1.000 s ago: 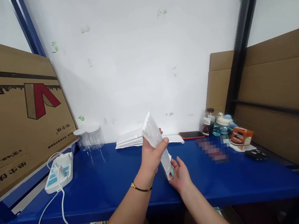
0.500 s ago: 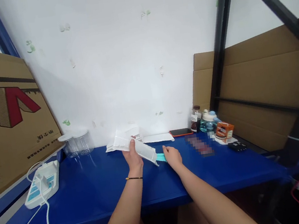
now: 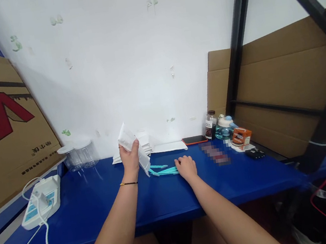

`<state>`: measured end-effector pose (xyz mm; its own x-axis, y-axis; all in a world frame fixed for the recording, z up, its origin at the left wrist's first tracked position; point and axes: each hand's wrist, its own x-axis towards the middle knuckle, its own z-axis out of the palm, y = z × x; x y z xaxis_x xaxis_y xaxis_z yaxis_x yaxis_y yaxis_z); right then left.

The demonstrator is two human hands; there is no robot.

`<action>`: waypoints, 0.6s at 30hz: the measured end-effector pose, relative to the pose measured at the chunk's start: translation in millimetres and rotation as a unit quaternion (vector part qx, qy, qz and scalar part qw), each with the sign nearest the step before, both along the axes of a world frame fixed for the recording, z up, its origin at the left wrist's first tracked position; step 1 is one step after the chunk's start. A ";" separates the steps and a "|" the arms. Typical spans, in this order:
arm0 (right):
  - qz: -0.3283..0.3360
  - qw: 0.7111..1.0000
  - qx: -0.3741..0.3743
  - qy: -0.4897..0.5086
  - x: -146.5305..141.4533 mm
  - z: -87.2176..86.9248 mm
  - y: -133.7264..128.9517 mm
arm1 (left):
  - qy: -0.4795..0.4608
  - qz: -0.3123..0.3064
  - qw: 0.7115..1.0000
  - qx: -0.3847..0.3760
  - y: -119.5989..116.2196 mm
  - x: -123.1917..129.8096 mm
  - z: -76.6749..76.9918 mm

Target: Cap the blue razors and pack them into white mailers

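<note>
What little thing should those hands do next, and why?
Perhaps the left hand should ease the white packet leftward, away from the turquoise strips: its lower end sits right by theirs, whether touching I cannot tell, while the right hand is at their other end.

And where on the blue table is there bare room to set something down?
Bare: the blue table between the power strip and left hand, and on the near side of the turquoise pieces. Crowded: back right, with phone, bottles and orange box.
</note>
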<state>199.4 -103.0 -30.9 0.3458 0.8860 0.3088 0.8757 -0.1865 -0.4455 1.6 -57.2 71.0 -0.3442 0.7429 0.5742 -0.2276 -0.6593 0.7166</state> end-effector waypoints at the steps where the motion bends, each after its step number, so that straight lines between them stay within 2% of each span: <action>1: 0.001 1.000 0.003 0.000 0.0 0.3 -0.4 | -0.010 0.003 1.000 0.006 0.4 -1.2 3.1; 7: 0.025 0.999 0.025 0.006 -2.8 1.2 -1.7 | -0.093 0.033 0.994 0.056 9.4 -22.4 16.7; 12: 0.063 0.997 0.029 0.017 -3.1 0.1 -1.2 | -0.135 0.047 0.989 0.029 19.1 -46.4 10.3; 18: 0.060 0.997 0.040 0.012 -2.4 -1.3 -0.3 | -0.203 0.024 0.979 0.023 19.4 -63.8 9.7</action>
